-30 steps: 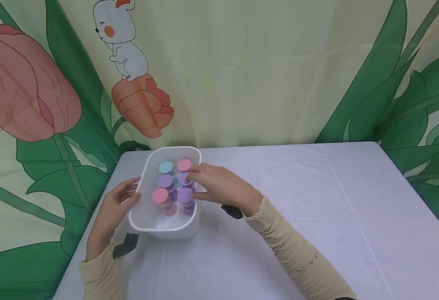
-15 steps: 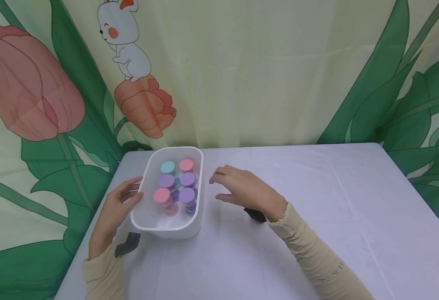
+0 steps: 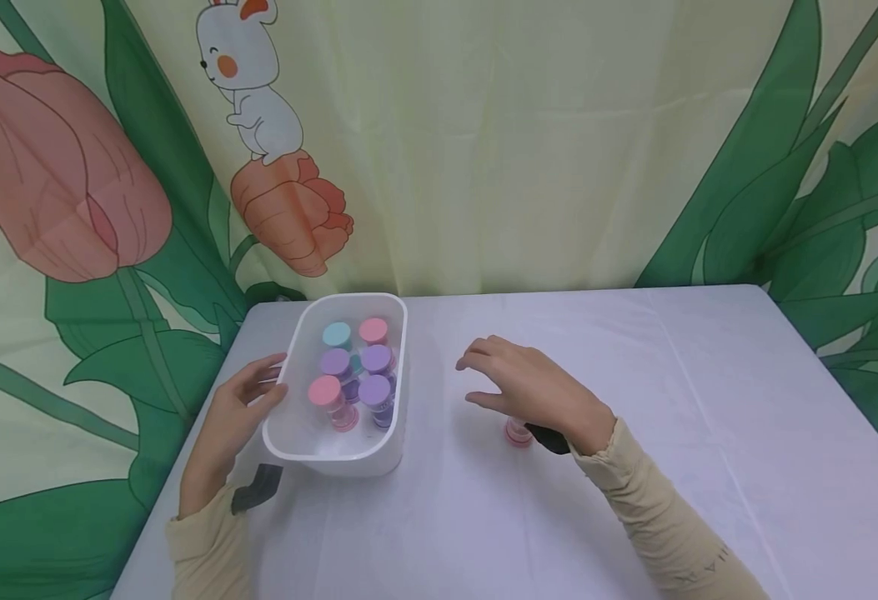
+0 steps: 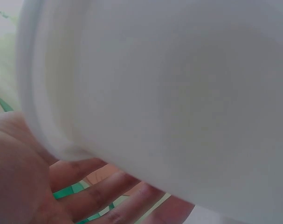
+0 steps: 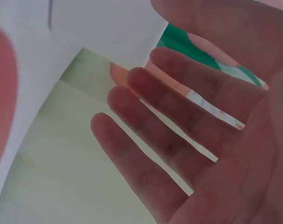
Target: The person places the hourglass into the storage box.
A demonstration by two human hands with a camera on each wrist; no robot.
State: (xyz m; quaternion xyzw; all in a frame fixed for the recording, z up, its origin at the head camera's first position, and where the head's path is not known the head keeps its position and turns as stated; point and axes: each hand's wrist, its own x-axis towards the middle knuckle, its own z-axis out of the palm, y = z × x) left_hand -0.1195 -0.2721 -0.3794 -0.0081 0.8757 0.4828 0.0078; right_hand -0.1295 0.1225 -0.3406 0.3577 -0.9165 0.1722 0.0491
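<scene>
A white plastic tub [image 3: 333, 457] stands on the table's left half. Inside it are several small clear cylinders with coloured round tops, among them a pink-topped cylinder [image 3: 325, 391], a purple-topped cylinder [image 3: 374, 391] and a teal-topped cylinder [image 3: 337, 335]. My left hand [image 3: 227, 429] rests against the tub's left side, fingers fairly straight along the wall in the left wrist view. To the tub's right, my right hand [image 3: 536, 387] hovers above the table with fingers spread and nothing in them. Below its wrist stands a clear cylinder with a pink base [image 3: 517, 433], mostly hidden.
A white cloth covers the table [image 3: 679, 433]. Behind it hangs a pale curtain [image 3: 484, 150] printed with a rabbit, a carrot, leaves and a tulip. In the right wrist view, a blurred pink round shape [image 5: 2, 98] shows at the left edge.
My right hand has left the cylinders in the tub and moved right over the table. The pink-based cylinder has come into view under its wrist. The left hand stays at the tub.
</scene>
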